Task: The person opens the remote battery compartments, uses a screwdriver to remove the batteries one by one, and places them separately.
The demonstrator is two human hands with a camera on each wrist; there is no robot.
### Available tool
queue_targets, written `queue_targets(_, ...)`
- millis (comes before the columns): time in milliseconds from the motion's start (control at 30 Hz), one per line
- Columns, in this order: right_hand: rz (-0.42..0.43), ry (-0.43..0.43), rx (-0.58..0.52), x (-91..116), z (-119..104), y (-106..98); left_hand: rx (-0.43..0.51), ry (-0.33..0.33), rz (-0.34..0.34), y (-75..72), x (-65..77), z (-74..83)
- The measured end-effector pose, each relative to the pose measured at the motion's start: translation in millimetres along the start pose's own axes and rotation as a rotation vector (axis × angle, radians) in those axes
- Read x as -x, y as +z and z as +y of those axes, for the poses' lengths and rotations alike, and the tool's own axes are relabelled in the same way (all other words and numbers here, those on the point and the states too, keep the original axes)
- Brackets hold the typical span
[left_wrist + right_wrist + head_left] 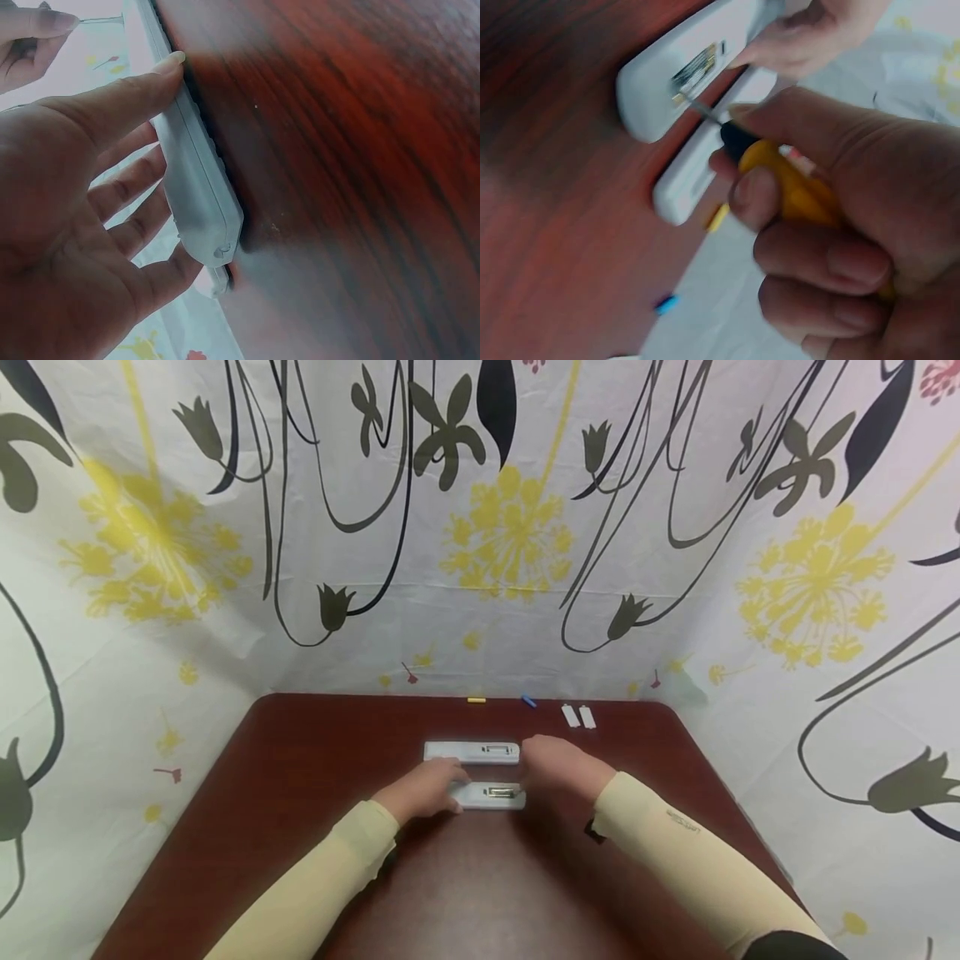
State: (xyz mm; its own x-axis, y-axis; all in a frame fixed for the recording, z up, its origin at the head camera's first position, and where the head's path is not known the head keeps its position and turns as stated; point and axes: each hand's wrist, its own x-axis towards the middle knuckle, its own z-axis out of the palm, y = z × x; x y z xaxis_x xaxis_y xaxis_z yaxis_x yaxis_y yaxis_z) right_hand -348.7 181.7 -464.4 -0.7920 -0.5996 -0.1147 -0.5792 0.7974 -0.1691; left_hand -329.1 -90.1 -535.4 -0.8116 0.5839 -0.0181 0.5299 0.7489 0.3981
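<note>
Two white remote controls lie face down, one behind the other. My left hand [429,789] grips the nearer remote control [480,796] by its left part, thumb on the near edge and fingers along the far edge. Its battery compartment [696,69] is uncovered, with metal contacts showing. My right hand [832,217] holds a screwdriver [799,191] with a yellow and black handle, its thin shaft pointing into the end of that compartment. Just behind lies the farther remote control [468,752], also with an uncovered compartment. In the head view the right hand hides the screwdriver.
Near the table's back edge lie a small yellow cylinder [476,700] and a blue one [528,701]. Two white battery covers [579,717] lie side by side at the back right. A floral cloth [480,635] hangs around the dark red table [322,735].
</note>
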Motion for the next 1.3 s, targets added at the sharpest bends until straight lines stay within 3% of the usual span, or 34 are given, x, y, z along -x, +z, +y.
queue_targets(100, -0.008, -0.014, -0.092, 3, 17, 6, -0.008, -0.005, -0.005, 0.0, -0.5, 0.7)
queue_targets(233, -0.019, -0.007, -0.129, 7, 27, 11, -0.019, -0.003, -0.007, 0.2, -1.0, 1.1)
queue_targets(667, -0.015, 0.027, -0.127, 13, 25, 12, -0.001, -0.007, 0.004, 0.8, 0.4, 2.6)
queue_targets(1300, 0.024, -0.010, -0.145, 12, 28, 10, 0.003, 0.015, 0.038, 0.6, 1.0, 0.0)
